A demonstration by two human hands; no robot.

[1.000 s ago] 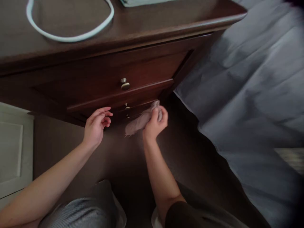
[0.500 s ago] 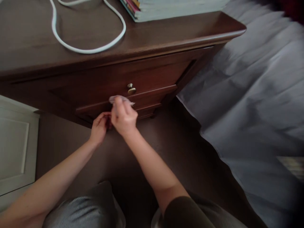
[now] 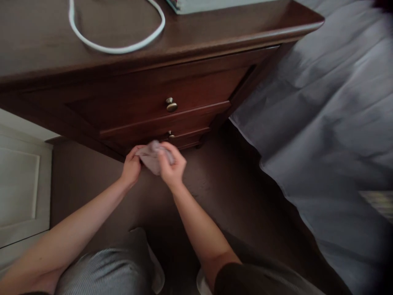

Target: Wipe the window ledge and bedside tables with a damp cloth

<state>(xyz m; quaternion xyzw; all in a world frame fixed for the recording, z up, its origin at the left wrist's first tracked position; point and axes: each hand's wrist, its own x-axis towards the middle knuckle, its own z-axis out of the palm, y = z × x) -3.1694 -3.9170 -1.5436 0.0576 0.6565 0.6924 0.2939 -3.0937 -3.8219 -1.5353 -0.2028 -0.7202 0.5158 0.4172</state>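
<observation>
Viewed from the head-worn camera, both forearms reach forward from the lower edge of the frame and converge just below centre, the elbows well apart and the wrists bent slightly inward. The left hand [image 3: 132,167] and the right hand [image 3: 172,163] stand close together, with a crumpled pinkish-grey cloth [image 3: 150,157] held between them. The left fingers [image 3: 134,152] clench its left end, while the right fingers [image 3: 164,155] curl over its right side, so both hands are grasping it. The cloth lies just below the lower drawer front of a dark wooden desk [image 3: 39,37]; whether it touches the wood cannot be told. Its folds, outline and full extent are hard to make out, as the fingers cover part of it. A brass knob [image 3: 171,105] sits above the hands, and a smaller lower knob [image 3: 170,134] lies just above the right fingers. A white cable [image 3: 116,49] loops across the desktop at upper left, and a pale book [image 3: 215,5] is cut off by the top edge. A bed [image 3: 322,114] with blurred grey bedding fills the right, a white door [image 3: 21,188] stands at left, and carpet [image 3: 208,196] spans the area below the hands.
</observation>
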